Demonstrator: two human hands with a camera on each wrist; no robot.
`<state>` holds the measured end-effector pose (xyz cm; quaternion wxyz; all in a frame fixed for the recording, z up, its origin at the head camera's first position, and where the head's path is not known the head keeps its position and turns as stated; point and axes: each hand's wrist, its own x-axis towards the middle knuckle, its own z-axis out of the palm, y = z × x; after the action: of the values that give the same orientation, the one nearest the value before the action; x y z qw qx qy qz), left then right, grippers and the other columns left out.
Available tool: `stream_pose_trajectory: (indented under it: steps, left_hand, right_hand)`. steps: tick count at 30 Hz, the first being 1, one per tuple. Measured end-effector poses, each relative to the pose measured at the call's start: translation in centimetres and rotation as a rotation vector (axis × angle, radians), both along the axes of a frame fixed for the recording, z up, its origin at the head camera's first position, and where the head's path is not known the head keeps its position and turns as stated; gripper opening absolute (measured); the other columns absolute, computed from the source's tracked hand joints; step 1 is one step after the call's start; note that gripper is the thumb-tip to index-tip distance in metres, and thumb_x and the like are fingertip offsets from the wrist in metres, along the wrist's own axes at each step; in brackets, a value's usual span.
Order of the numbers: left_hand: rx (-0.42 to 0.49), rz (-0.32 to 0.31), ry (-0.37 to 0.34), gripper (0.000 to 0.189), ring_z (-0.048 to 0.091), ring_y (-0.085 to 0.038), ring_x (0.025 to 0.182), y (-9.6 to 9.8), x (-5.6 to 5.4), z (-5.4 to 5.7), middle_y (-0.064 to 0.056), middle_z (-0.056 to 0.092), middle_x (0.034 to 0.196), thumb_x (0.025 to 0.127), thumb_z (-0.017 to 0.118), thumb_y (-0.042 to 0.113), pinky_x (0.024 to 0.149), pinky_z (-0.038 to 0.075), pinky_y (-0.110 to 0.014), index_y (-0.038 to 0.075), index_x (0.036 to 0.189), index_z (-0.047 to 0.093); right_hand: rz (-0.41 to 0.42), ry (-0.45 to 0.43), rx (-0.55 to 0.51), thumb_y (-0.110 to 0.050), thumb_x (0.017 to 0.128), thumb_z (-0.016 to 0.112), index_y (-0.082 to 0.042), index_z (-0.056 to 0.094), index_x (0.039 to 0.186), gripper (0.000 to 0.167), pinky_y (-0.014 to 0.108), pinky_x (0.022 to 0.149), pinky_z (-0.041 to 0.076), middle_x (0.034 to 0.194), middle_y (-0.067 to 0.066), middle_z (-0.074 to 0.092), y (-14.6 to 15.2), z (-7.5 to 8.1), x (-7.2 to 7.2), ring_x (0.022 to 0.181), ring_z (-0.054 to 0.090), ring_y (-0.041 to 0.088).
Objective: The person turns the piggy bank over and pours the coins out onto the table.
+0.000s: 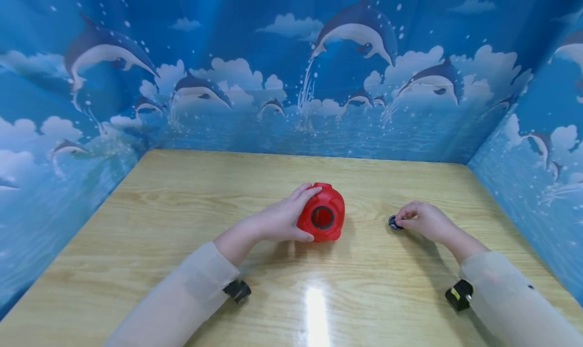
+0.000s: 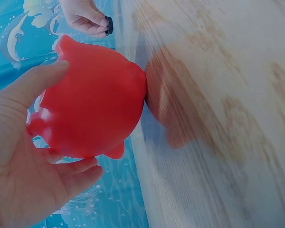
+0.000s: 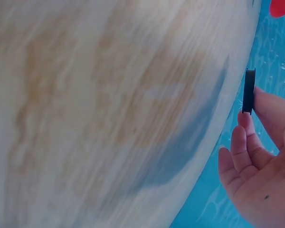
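On the table, a glossy red piggy bank (image 1: 334,213) lies with a round, black-rimmed hole facing up toward the head view. My left hand (image 1: 285,215) grips it from the left, thumb and fingers spread round its side. In the left wrist view, stubby bumps stick out from the piggy bank's rounded body (image 2: 97,95). Off to the right, my right hand (image 1: 428,221) pinches a small black round plug (image 1: 394,223) between thumb and fingertips. The right wrist view shows this plug (image 3: 249,91) edge-on, a thin dark disc at the fingertips.
Under both hands spreads a light wood-grain table (image 1: 182,195), with a bright light reflection near its front. Blue dolphin-print cloth (image 1: 255,104) encloses the table at the back and sides. Each sleeve has a small black device (image 1: 459,295) at the wrist.
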<state>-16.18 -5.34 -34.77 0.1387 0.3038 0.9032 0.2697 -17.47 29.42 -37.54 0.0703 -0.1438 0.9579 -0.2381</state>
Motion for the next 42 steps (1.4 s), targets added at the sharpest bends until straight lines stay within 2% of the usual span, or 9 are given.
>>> stream_pose_trajectory:
  steps: [6,11,17,42]
  left_hand:
    - [0.012,0.002,0.003,0.101,0.027,-0.021,0.132,0.17,-0.10,0.17,-0.003,0.008,0.155,0.075,0.079,0.028,0.087,0.048,-0.033,0.023,0.150,0.010]
    - [0.015,0.000,0.006,0.101,0.026,-0.021,0.133,0.31,-0.25,0.17,-0.003,0.008,0.155,0.075,0.079,0.028,0.087,0.048,-0.033,0.023,0.150,0.010]
    - [0.007,0.004,0.004,0.101,0.027,-0.020,0.132,0.16,-0.22,0.16,-0.003,0.008,0.155,0.076,0.078,0.027,0.087,0.048,-0.033,0.023,0.150,0.010]
    - [0.000,-0.005,0.000,0.101,0.027,-0.021,0.132,-0.04,-0.16,-0.25,-0.003,0.007,0.155,0.076,0.078,0.028,0.088,0.048,-0.033,0.024,0.150,0.010]
  right_hand:
    - [-0.029,-0.090,0.009,-0.013,0.088,0.064,-0.005,0.068,0.089,0.009,0.037,0.068,0.044,0.092,0.009,0.063,0.33,0.07,-0.50,0.079,0.053,0.020]
    - [-0.046,-0.120,0.035,-0.013,0.088,0.063,-0.006,0.068,0.087,0.008,0.033,0.062,0.040,0.082,0.003,0.061,0.58,0.27,-0.72,0.070,0.049,0.017]
    - [-0.052,-0.126,0.056,-0.014,0.088,0.063,-0.006,0.067,0.088,0.009,0.032,0.061,0.038,0.078,0.002,0.058,0.53,0.23,-0.78,0.068,0.047,0.017]
    - [-0.038,-0.126,0.060,-0.013,0.089,0.063,-0.005,0.067,0.088,0.009,0.037,0.065,0.042,0.085,0.005,0.062,0.76,-0.48,-0.75,0.073,0.051,0.018]
